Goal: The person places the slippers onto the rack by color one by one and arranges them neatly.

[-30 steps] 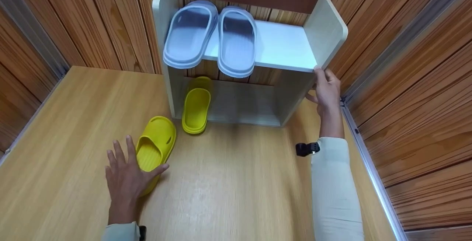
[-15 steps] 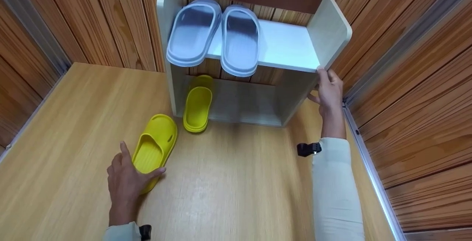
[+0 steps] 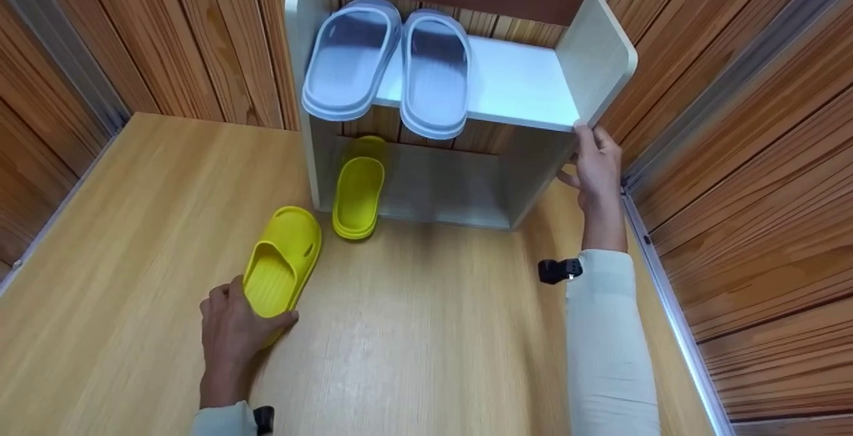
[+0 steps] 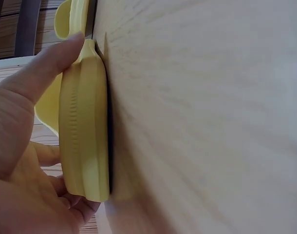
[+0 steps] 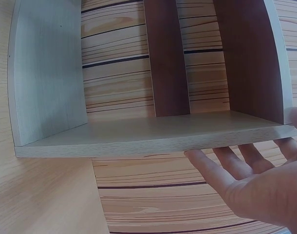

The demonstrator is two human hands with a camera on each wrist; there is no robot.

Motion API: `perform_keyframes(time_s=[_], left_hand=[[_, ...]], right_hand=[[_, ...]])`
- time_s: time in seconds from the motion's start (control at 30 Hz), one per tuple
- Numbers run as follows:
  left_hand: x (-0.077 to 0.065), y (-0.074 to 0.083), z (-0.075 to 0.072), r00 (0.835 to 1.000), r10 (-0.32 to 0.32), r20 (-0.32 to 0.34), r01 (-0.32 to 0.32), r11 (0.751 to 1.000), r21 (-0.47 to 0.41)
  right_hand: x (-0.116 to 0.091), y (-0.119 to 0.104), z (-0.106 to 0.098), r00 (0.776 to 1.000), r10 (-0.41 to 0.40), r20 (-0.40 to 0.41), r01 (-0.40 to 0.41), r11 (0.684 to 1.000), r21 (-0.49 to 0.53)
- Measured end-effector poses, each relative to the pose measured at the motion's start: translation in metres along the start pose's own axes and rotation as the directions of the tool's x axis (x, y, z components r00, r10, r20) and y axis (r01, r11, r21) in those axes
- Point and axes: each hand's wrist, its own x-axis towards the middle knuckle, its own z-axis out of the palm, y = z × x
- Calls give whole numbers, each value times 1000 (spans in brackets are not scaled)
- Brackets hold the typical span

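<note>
My left hand (image 3: pixel 230 331) holds the heel end of a yellow slipper (image 3: pixel 293 239) that lies on the wooden floor, its toe pointing toward the rack. In the left wrist view the thumb is on one side of the slipper (image 4: pixel 85 131) and the fingers are on the other. A second yellow slipper (image 3: pixel 357 199) sits at the left of the lower shelf, its heel overhanging the front. My right hand (image 3: pixel 598 168) grips the right side panel of the shoe rack (image 3: pixel 593 56), thumb at the shelf's front corner and fingers along the outer face.
Two grey-blue slippers (image 3: pixel 434 79) stand side by side on the left of the upper shelf (image 3: pixel 516 83), heels over its edge. Wood-panelled walls (image 3: pixel 753 223) enclose the floor (image 3: pixel 413 343) behind and at both sides. Black straps circle both wrists.
My left hand has gone from spread fingers over the yellow slipper's heel to curled fingers and thumb around it. My right hand stays on the rack; the head view has shifted slightly.
</note>
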Motion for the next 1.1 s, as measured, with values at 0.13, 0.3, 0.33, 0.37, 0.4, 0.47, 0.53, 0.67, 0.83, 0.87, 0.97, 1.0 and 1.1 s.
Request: perform_keyframes(time_s=[0.13,0.3,0.33,0.37,0.4,0.47,0.53,0.67,0.83,0.87,0.97,1.0,1.1], left_hand=[[2,-2,1,1000,2,-12,-3,1000,-29],[3,-3,1,1000,-2,-23,0,999,-50],[3,-3,1,1000,2,-26,-3,998,-58],[4,-3,1,1000,4,-29,-6,998,-65],[4,-2,1,999,5,-32,-7,998,-68],[3,-1,1,1000,4,-29,-6,997,-71],[3,0,1,1000,-1,-22,0,997,-73],[2,4,1,999,-38,-5,37,997,-65],[2,8,3,998,-63,12,63,997,-52],[2,9,3,998,-63,10,63,997,-50],[2,12,3,998,-56,-2,55,997,-47],[2,12,3,999,-51,-7,50,997,-51],[1,15,3,999,-31,-21,29,998,-60]], right_hand=[[0,1,1,1000,4,-1,-4,1000,0],[0,0,1,1000,18,1,-18,1000,2],[0,-1,1,1000,19,-1,-19,1000,2],[0,-1,1,1000,21,-2,-21,1000,3],[0,-1,1,1000,21,-3,-21,1000,3],[0,-2,0,1000,23,-3,-23,1000,1],[0,-2,0,1000,25,-3,-25,1000,-1],[0,-1,0,1000,31,5,-31,1000,0],[-1,0,0,1000,22,7,-22,1000,-6],[-1,0,0,1000,18,7,-17,1000,-9],[-1,0,0,1000,10,11,-10,1000,-11],[-1,0,0,1000,10,11,-10,1000,-12],[-1,-1,0,1000,14,5,-14,1000,-6]])
